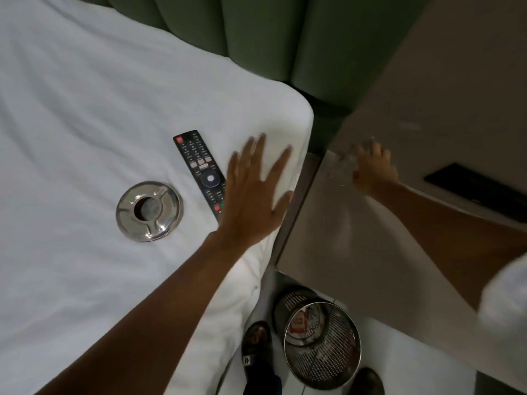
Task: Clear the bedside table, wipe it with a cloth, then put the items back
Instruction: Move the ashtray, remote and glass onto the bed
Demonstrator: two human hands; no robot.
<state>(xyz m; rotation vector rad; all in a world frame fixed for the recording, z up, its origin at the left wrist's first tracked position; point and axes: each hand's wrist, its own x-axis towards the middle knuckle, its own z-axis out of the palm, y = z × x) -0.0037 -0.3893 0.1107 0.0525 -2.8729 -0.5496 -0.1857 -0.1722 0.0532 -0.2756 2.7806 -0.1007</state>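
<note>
Now, right hand (pixel 373 169): curled on clear glass (pixel 343 163), bedside table (pixel 356 238) left edge.
Left hand (pixel 253 192): spread flat, bed-corner, over remote (pixel 199 169).

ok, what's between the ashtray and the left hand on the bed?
The remote lies between the ashtray and the left hand, whose palm side covers the remote's near end. Otherwise bare white bedsheet, per the head view.

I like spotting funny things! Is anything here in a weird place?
Yes. A remote and a metal ashtray lie on the bed, odd for such things, though the table is being cleared. The right hand grips something clear and blurry on the table.
</note>
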